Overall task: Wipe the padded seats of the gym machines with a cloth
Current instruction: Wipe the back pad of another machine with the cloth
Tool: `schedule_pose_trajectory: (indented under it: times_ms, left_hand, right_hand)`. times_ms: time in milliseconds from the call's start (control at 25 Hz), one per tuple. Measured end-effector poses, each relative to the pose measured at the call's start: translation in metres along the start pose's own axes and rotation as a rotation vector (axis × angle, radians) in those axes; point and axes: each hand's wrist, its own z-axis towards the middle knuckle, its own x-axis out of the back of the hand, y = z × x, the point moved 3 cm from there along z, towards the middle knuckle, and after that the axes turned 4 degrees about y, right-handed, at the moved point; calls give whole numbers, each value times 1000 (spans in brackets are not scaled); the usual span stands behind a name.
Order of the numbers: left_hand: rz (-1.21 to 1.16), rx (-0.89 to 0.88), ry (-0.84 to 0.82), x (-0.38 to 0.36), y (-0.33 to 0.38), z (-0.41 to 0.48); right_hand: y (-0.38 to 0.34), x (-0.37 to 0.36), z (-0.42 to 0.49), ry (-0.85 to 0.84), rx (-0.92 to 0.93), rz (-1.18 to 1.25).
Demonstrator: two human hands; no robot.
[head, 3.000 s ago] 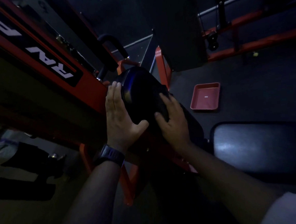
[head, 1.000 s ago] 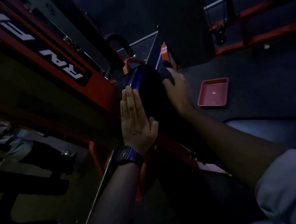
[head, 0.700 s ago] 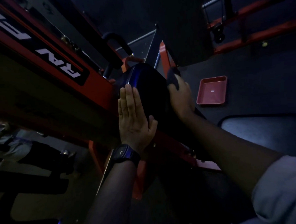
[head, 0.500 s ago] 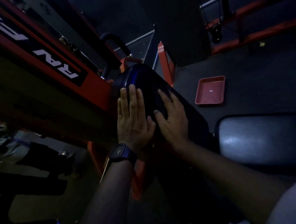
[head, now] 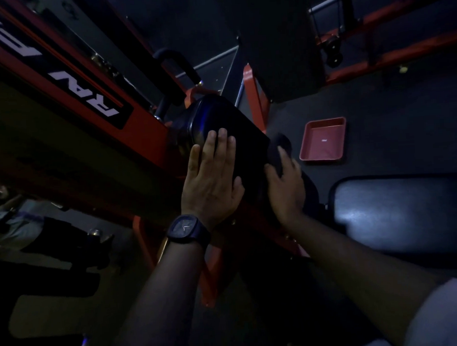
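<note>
Dim gym: right hand (head: 285, 189), fingers (head: 285, 158) clamping cloth (head: 276, 145), shifted beside pad (head: 235, 125); left hand (head: 212, 179) flat.

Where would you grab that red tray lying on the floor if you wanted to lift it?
Probably by its raised rim. The red tray lies flat on the floor, open side up, so come from above and pinch the near wall, thumb inside, fingers outside. The right hand is nearer, but it holds the cloth.
</note>
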Motion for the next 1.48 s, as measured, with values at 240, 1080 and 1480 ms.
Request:
schedule_pose_trajectory:
  times_ms: [240, 1080, 1480]
  left_hand:
    - [-6, 18, 38, -3, 3, 0]
    - [-36, -43, 230, -13, 5, 2]
    - [-62, -34, 276, -17, 5, 5]
  right_hand:
    - [4, 2, -3, 5, 231, -1]
    - [-11, -3, -26, -83, 303, -44]
    - [-28, -6, 32, -60, 268, 7]
